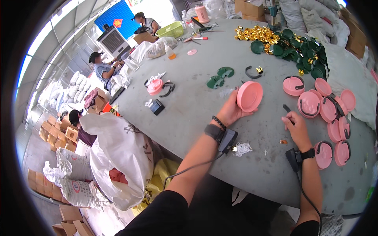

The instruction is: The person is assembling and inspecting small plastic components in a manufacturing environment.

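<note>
My left hand (231, 112) grips a round, shallow pink plastic dish (250, 96) by its side, its hollow face turned toward me. Over the table to the right, my right hand (296, 128) is closed on a dark strap (286, 107), whose rounded end sticks up past the fingers; the rest is hidden in the hand. Right of that hand lie several pink dishes (309, 104), many with a curved black strap on them. Beyond my left hand are green plastic pieces (215, 82) and a curved dark strap (252, 73) with gold clips beside it.
Gold clips (258, 34) and green discs (311, 59) are heaped at the far right of the grey table (189, 118). Left of my hands lie a pink dish (154, 87) and a black box (156, 107). A white sack (114, 157) stands by the left edge. Other people sit beyond.
</note>
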Available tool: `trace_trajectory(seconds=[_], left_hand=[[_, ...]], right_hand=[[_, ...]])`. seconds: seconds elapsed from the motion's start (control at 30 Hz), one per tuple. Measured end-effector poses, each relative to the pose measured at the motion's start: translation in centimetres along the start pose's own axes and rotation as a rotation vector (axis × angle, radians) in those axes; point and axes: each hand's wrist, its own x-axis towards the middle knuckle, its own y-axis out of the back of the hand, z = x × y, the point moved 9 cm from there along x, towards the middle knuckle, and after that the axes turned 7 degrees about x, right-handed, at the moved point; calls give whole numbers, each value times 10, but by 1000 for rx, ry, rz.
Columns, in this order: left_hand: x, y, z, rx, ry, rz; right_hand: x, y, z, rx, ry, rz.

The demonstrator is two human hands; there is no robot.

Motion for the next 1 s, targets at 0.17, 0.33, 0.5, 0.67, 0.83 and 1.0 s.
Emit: trace_trajectory(seconds=[0.17, 0.33, 0.5, 0.67, 0.83, 1.0], left_hand=[[0, 9, 1, 476, -108, 169], [-14, -14, 30, 1204, -540, 236], [-16, -16, 25, 1412, -497, 201], [-19, 4, 28, 1286, -473, 319], [-51, 37, 58, 1188, -585, 584], [-96, 48, 80, 1344, -565, 656]], right_hand=[[-2, 0, 1, -98, -11, -5], [-1, -11, 5, 19, 30, -102], [0, -11, 8, -27, 50, -114], [-1, -11, 10, -24, 45, -118], [-2, -6, 9, -46, 74, -94], [1, -7, 10, -27, 115, -85]])
